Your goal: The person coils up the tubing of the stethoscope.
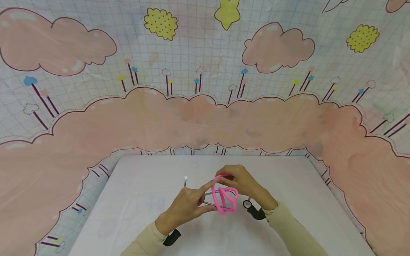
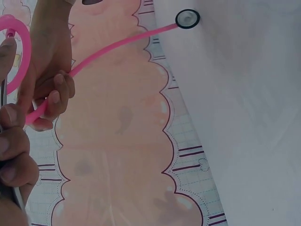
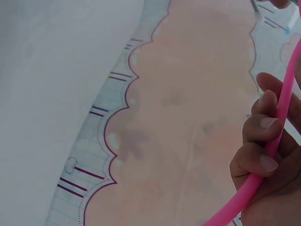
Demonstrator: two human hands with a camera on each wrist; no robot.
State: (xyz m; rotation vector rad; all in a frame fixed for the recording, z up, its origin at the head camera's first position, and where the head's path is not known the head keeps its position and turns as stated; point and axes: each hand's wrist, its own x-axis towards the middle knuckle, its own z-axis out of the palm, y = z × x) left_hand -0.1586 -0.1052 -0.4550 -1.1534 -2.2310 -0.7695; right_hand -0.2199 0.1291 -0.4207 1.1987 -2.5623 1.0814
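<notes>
A stethoscope with pink tubing (image 1: 236, 203) is held up over the white table by both hands. My left hand (image 1: 185, 208) grips its metal ear tubes, and one white ear tip (image 1: 186, 178) sticks up behind that hand. Loops of the tubing lie around the metal tubes, just right of the left fingers. My right hand (image 1: 241, 180) holds a stretch of the tubing with curled fingers, close to the left fingertips. From the right hand, the tubing runs on to the round, dark-rimmed chest piece (image 2: 187, 19), which hangs below the right wrist.
A white table (image 1: 147, 170) spreads beneath the hands. Behind and around it is a cloth (image 1: 205, 124) printed with clouds and stars. Black wrist devices (image 1: 172, 238) sit under both forearms.
</notes>
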